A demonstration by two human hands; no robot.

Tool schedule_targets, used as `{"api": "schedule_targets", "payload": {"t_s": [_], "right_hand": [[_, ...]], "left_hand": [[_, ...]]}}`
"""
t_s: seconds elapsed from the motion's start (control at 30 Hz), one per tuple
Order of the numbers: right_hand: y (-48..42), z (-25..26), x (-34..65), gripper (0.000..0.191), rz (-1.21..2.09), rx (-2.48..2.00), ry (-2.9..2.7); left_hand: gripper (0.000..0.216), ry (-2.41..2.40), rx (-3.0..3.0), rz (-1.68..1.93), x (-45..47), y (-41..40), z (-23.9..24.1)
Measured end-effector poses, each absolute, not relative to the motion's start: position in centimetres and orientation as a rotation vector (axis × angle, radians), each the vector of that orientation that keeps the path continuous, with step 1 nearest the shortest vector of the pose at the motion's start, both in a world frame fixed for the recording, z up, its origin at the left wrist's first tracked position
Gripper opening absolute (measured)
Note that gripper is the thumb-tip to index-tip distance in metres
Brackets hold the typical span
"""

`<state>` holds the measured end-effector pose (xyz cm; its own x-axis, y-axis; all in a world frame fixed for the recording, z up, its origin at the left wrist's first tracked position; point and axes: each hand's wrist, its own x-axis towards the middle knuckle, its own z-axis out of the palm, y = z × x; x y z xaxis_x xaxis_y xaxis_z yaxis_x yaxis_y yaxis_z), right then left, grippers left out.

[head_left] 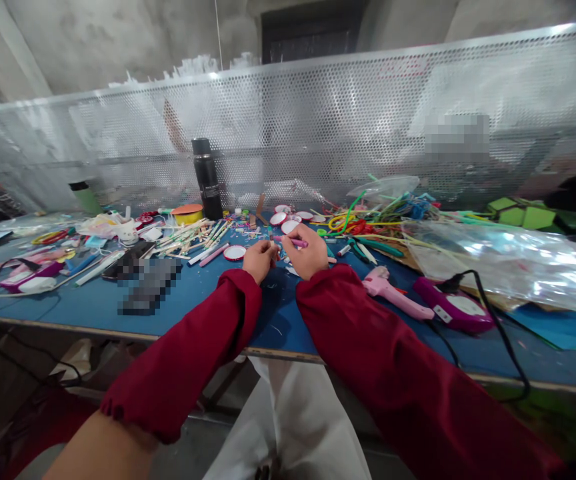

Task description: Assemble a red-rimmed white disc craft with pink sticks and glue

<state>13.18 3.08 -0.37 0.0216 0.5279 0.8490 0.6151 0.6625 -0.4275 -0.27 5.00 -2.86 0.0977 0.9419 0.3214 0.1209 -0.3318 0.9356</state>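
Observation:
Both my arms, in dark red sleeves, reach out over a blue table [93, 303]. My right hand [311, 252] is closed round a pink stick-like piece [294, 241] that points left toward my other hand. My left hand [259, 259] is curled in a pinch beside it, the fingertips meeting the stick's end; what it grips is too small to make out. A round white disc with a red rim [235, 252] lies just left of my left hand. More such discs [288, 219] lie beyond my hands.
A pink glue gun [393, 293] and a purple device [455, 310] with a black cable lie right of my hands. Coloured tubes [368, 223], clear plastic bags [508, 257], sticks [193, 235], a black bottle [207, 177] and a perforated metal screen [318, 113] stand behind.

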Motion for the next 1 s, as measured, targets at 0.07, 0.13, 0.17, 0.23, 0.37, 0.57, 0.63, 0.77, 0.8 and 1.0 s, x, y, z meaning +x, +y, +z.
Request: {"api": "schedule_targets", "payload": {"t_s": [0.07,0.13,0.17,0.23,0.37,0.57,0.63,0.77,0.8,1.0], "right_hand": [[3.06,-0.36,13.16,0.019,-0.074,-0.957,-1.635],[3.05,-0.35,13.15,0.02,-0.062,-0.958,-1.637],[3.04,-0.36,13.16,0.02,-0.063,-0.959,-1.633],[3.04,-0.38,13.18,0.019,-0.072,-0.957,-1.625],[3.03,-0.43,13.22,0.019,-0.058,-0.961,-1.637],[3.11,-0.42,13.28,0.019,-0.066,-0.952,-1.614],[3.17,-0.43,13.3,0.02,-0.047,-0.943,-1.621],[3.23,-0.46,13.31,0.019,-0.045,-0.949,-1.609],[3.23,-0.47,13.31,0.019,-0.047,-0.952,-1.607],[3.31,-0.54,13.32,0.019,-0.051,-0.953,-1.622]], "left_hand": [[0.024,1.076,1.589,1.319,-0.28,4.99,-2.88],[0.024,1.089,1.594,1.315,-0.28,4.98,-2.89],[0.025,1.096,1.598,1.316,-0.27,4.97,-2.9],[0.025,1.103,1.599,1.316,-0.26,4.96,-2.89],[0.024,1.099,1.593,1.315,-0.24,4.89,-2.76],[0.024,1.115,1.579,1.303,-0.25,4.76,-2.65],[0.024,1.114,1.586,1.307,-0.25,4.81,-2.7],[0.025,1.109,1.594,1.308,-0.22,4.95,-2.82],[0.024,1.105,1.591,1.306,-0.22,4.97,-2.84],[0.025,1.086,1.595,1.3,-0.27,4.94,-2.85]]}}
